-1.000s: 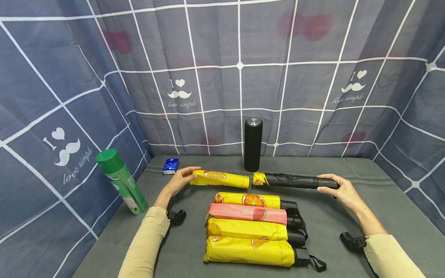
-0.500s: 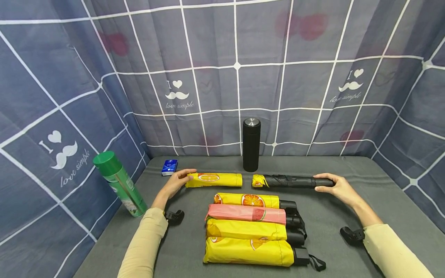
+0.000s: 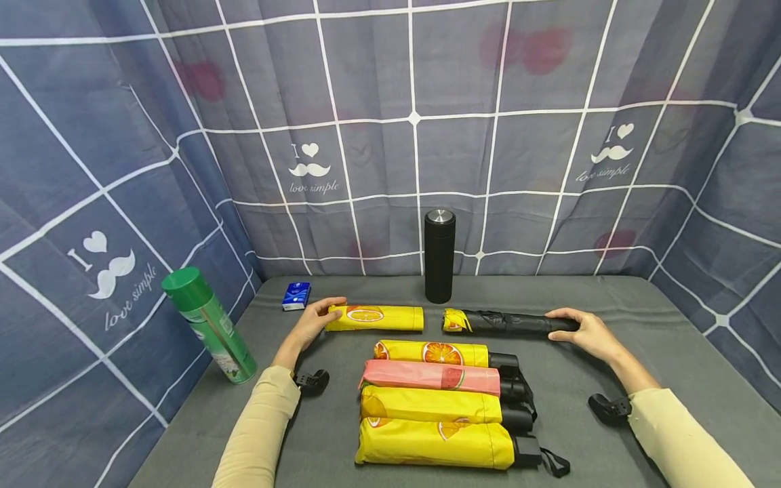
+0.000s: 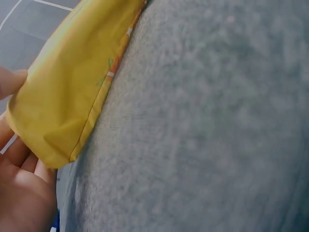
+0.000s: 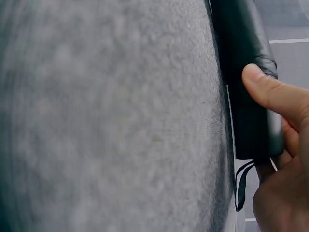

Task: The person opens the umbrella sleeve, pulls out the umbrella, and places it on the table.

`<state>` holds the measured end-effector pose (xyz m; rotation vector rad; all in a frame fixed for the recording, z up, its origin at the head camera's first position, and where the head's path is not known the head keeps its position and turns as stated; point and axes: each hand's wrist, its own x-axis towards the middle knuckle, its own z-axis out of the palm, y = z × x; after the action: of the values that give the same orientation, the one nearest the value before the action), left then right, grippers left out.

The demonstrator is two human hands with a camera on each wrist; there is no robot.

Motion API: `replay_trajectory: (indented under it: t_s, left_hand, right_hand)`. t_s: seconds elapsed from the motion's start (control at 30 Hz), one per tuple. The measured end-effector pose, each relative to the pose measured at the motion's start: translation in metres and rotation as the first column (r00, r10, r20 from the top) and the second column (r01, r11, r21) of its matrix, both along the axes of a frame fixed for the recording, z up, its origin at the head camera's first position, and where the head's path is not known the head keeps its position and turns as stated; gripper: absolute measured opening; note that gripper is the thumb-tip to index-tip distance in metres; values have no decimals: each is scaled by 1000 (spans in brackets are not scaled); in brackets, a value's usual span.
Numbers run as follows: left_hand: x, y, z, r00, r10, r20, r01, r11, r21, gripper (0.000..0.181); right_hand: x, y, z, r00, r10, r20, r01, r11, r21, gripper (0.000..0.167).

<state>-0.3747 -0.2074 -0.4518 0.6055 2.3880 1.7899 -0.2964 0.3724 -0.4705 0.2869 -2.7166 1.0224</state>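
My left hand (image 3: 311,321) pinches the closed left end of a yellow umbrella sleeve (image 3: 390,318) printed with orange slices. In the left wrist view the thumb lies on top of the sleeve (image 4: 67,87) and the fingers are under its end. To the right, across a small gap, lies a folded black umbrella (image 3: 506,322) with a yellow patterned tip pointing at the sleeve. My right hand (image 3: 588,333) grips its handle end. The right wrist view shows the thumb across the black handle (image 5: 253,121), with a wrist strap (image 5: 241,191) hanging from it.
Several sleeved umbrellas lie in a stack of rows nearer me, among them a pink one (image 3: 427,375) and a yellow one (image 3: 433,444). A black thermos (image 3: 439,261) stands behind. At left are a green spray can (image 3: 210,325) and a small blue packet (image 3: 296,296).
The sleeve has moved left with my left hand, widening the gap to the black umbrella. My right hand and the umbrella have shifted slightly left. The camera view has shifted a little.
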Motion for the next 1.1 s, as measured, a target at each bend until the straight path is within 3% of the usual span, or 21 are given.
replay_trajectory:
  t_s: [0.2, 0.33, 0.43, 0.57, 0.73, 0.83, 0.93, 1.1]
  left_hand:
    - [6, 4, 10, 998, 27, -57, -33, 993, -113, 42]
    - [-5, 0, 5, 986, 44, -162, -78, 974, -211, 43]
    - [-10, -3, 4, 973, 63, -220, -117, 964, -240, 43]
    - [-4, 0, 19, 966, 48, -252, -108, 968, -228, 42]
    - [22, 21, 49, 960, -65, -272, 17, 984, -175, 41]
    - [39, 37, 62, 949, -162, -272, 115, 977, -180, 39]
    - [48, 51, 62, 927, -261, -268, 207, 955, -214, 39]
    - [56, 66, 51, 893, -382, -238, 330, 915, -230, 42]
  right_hand:
    - [-1, -1, -1, 1000, 18, -13, -18, 1000, 8, 45]
    - [-1, -1, -1, 999, 39, -33, -39, 999, 23, 44]
    - [1, -1, 2, 999, 42, -28, -41, 999, 27, 46]
    - [6, 1, 9, 999, 32, 6, -32, 999, -17, 51]
    - [13, -5, 24, 1000, 31, -7, -31, 993, -113, 50]
    - [17, -17, 33, 997, 66, -42, -72, 985, -157, 48]
    - [20, -34, 37, 991, 123, -50, -130, 971, -198, 46]
    - [24, -61, 34, 974, 224, -33, -225, 942, -250, 44]
